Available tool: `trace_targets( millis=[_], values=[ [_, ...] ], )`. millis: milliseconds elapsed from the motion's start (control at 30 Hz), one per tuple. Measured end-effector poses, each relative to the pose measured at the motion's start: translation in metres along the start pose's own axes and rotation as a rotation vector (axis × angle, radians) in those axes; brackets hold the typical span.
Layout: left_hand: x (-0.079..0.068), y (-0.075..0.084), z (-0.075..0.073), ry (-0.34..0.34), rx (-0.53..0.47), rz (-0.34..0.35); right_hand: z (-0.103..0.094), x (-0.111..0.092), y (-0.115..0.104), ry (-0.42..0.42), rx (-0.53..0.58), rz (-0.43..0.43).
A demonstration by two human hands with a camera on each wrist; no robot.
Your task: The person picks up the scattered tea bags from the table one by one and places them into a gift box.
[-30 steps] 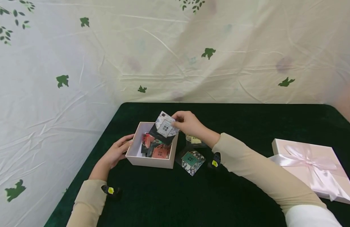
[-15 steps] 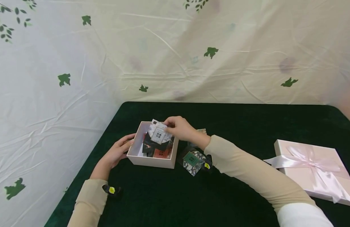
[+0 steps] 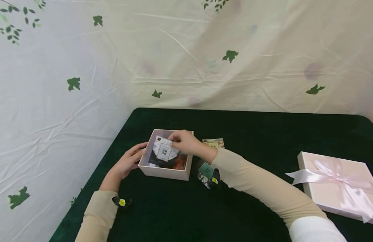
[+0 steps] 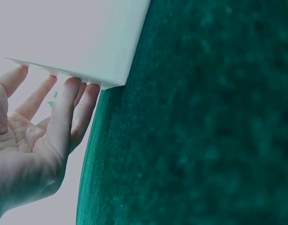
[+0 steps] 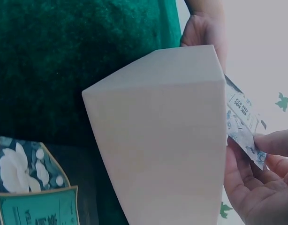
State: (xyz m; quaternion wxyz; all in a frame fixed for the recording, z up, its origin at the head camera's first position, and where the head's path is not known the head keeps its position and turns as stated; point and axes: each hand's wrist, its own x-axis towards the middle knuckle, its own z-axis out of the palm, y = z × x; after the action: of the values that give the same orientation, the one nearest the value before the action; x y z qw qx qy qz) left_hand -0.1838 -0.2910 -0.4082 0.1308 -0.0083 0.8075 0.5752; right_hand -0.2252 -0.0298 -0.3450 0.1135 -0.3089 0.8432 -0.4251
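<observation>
A pale pink open box point(image 3: 165, 173) stands on the dark green cloth. My left hand point(image 3: 128, 163) touches its left wall; in the left wrist view the fingertips point(image 4: 72, 84) meet the box wall with the fingers fairly straight. My right hand point(image 3: 186, 145) reaches over the right rim and pinches a white-and-black sachet point(image 3: 164, 152) between thumb and fingers, inside the box opening. The right wrist view shows this sachet point(image 5: 242, 117) partly behind the box wall. Under it lies a red-labelled sachet point(image 3: 180, 162), mostly covered.
Right of the box lie a green-labelled sachet point(image 3: 206, 171), partly under my right wrist, and a yellow-labelled sachet point(image 3: 213, 143). A pink lid with a satin bow point(image 3: 340, 181) rests at the right. A white cloth with green prints point(image 3: 189, 60) hangs behind the table.
My right hand has moved left and down, lowering the white-and-black sachet from above the box's right rim into the opening. The left hand keeps its place on the box.
</observation>
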Motion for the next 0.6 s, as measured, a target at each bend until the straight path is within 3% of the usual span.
trace_targets(
  millis=[600],
  values=[
    [0.004,-0.002,-0.001,-0.001,-0.017,-0.007,0.019,0.009,0.000,-0.047,-0.013,0.015]
  ],
)
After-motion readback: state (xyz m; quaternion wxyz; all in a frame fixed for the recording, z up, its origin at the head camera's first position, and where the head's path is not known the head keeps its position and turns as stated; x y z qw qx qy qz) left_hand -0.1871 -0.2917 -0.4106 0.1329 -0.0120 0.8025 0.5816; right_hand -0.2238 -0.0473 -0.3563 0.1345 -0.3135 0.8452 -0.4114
